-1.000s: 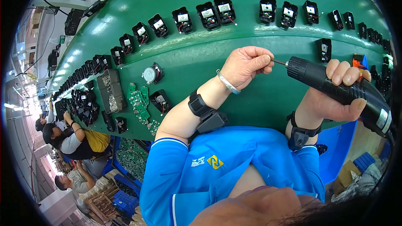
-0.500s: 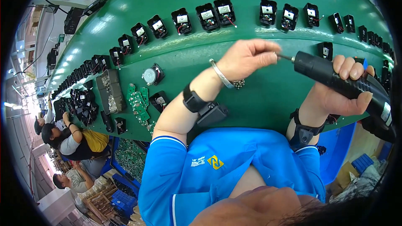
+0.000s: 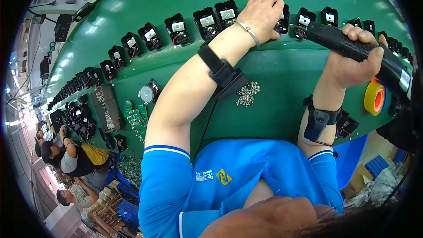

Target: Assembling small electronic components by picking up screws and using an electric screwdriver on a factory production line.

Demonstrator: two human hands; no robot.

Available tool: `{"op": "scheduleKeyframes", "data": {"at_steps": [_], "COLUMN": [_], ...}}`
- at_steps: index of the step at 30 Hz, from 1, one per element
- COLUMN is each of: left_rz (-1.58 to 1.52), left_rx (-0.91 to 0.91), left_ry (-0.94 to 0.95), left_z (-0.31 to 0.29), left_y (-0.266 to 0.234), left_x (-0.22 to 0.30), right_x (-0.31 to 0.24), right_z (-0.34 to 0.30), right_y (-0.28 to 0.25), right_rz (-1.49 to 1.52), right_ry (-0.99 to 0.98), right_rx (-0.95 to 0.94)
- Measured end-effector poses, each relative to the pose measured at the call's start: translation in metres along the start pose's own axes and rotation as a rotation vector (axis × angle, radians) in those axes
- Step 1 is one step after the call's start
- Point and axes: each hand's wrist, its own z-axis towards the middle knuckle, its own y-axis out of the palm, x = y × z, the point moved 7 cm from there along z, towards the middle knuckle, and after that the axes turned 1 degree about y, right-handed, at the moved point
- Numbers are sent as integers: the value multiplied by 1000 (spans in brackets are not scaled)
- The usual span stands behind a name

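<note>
My left hand (image 3: 261,17) reaches over the far row and has its fingers around a small black plastic housing (image 3: 284,21), partly hidden behind them. My right hand (image 3: 358,64) is closed around a black electric screwdriver (image 3: 328,39), held nearly level. The screwdriver's bit points left, beside another open housing (image 3: 305,16) with a silvery block inside; whether they touch I cannot tell. Below my left forearm lies a small pile of silver screws (image 3: 248,94) on the green table (image 3: 264,72).
More black housings (image 3: 177,28) with red wires line the table on both sides. At left are a round speaker-like part (image 3: 149,91), green circuit boards (image 3: 135,117) and a grey tray (image 3: 115,117) of small metal parts. Yellow tape (image 3: 374,98) stands at right. Co-workers (image 3: 72,147) sit far left.
My left hand has moved from the screwdriver's tip up to a housing in the far row. The screwdriver has moved up toward that row, and the screw pile now shows more fully.
</note>
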Motion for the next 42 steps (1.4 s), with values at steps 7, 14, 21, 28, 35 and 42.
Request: {"op": "scheduleKeyframes", "data": {"at_steps": [7, 14, 21, 28, 35, 42], "left_rz": [-158, -175, -139, -105, -76, -76], "left_rx": [2, 67, 82, 56, 58, 49], "left_ry": [-44, -11, -9, -9, -6, -8], "left_z": [-20, -24, -25, -26, -28, -29], "left_y": [-8, -9, -9, -11, -12, -12], "left_x": [-3, -3, -5, -2, -1, -3], "right_x": [29, 41, 46, 50, 51, 50], "right_z": [-3, -8, -10, -12, -15, -16], "right_y": [11, 14, 17, 18, 21, 23], "right_rz": [-48, -66, -99, -97, -90, -89], "right_ry": [48, 84, 76, 86, 92, 93], "right_rx": [9, 26, -12, -41, -50, -62]}}
